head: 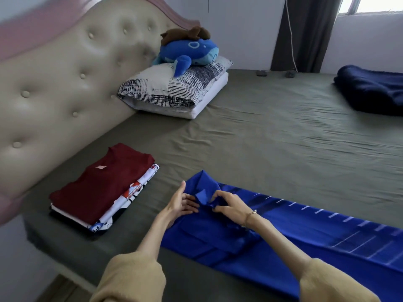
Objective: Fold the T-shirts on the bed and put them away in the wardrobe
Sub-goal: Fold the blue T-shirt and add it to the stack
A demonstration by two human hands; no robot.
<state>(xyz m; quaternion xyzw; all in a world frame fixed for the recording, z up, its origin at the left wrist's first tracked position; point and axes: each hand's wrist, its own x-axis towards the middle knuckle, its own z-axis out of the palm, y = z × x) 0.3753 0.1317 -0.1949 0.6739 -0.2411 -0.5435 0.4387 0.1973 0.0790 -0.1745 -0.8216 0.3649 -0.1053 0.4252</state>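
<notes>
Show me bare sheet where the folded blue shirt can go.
Widest free patch: mid-bed, bordered by the pillows, the navy blanket and the blue shirt. A narrower strip lies between the shirt stack and the pillows. The near edge is crowded: stack, both hands, shirt.

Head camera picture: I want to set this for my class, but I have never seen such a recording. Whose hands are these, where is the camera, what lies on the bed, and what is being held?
There is no machine here. A person wears one camera on the head, looking down at their own two bare hands. The left hand touches the collar end of a blue T-shirt with fairly straight fingers, and the right hand pinches the collar. The shirt lies lengthwise on the bed. To the left sits a stack of folded shirts, a dark red one on top. Farther back are pillows with a blue plush toy, and a folded navy blanket.
</notes>
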